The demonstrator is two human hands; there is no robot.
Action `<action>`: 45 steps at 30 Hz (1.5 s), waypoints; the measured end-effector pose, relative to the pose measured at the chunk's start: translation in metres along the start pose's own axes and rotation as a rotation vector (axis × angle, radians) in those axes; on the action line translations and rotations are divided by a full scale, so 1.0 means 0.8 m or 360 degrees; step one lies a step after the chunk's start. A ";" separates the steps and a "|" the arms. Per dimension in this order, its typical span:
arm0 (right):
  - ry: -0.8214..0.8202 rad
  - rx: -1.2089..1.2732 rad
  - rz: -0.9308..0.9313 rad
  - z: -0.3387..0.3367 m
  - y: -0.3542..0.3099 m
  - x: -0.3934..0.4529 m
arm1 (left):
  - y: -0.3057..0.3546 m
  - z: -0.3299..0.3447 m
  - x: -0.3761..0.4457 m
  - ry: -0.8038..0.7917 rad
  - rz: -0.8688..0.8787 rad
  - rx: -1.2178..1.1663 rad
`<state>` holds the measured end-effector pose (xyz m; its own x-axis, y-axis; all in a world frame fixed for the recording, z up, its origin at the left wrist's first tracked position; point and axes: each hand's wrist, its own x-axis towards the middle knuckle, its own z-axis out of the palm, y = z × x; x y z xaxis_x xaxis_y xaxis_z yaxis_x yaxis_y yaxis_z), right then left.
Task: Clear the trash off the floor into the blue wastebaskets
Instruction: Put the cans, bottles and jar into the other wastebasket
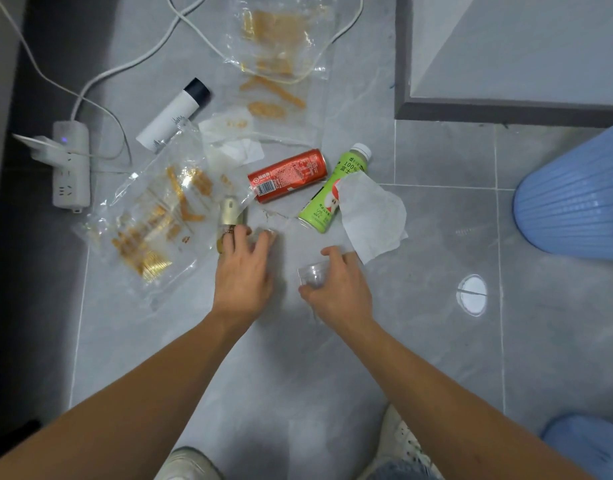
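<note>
Two ribbed blue plastic wastebaskets point(575, 199) stand right of the grey tiled floor point(436, 237), within arm's reach. Trash lies between: crinkled clear wrappers point(149, 223), red can point(287, 174), green bottle point(333, 192). Left hand point(244, 268) spread, reaching a gold cap point(230, 211); right hand point(336, 285) grips a clear cup point(312, 275).

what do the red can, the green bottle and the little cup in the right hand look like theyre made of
Red can: likely thin metal, glossy printed skin with a sheen along its side.
Green bottle: probably plastic, wrapped in a matte green label, white screw cap.
Cup in the right hand: clear, thin plastic by the look; the floor shows through it.
</note>
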<state>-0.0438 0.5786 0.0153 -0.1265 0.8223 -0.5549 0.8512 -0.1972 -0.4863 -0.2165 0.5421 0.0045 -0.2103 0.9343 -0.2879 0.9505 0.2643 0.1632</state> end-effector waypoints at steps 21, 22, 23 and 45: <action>0.0852 0.0410 -0.0250 -0.345 0.013 -0.115 | 0.259 -0.296 0.019 -0.0050 0.0399 -0.1129; 0.0956 0.0429 -0.0228 -0.379 0.022 -0.117 | 0.291 -0.312 0.028 -0.0042 0.0477 -0.1166; 0.1055 0.0437 -0.0199 -0.410 0.031 -0.118 | 0.324 -0.323 0.038 -0.0038 0.0559 -0.1198; 0.0631 -0.0260 0.0323 -0.487 0.261 0.015 | 0.587 -0.177 0.131 -0.0198 0.1215 0.0071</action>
<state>0.3308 0.7550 0.1698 0.2278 0.9224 -0.3119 0.9117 -0.3145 -0.2644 0.1758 0.7977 0.1843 0.5316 0.8192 -0.2152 0.8307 -0.4546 0.3214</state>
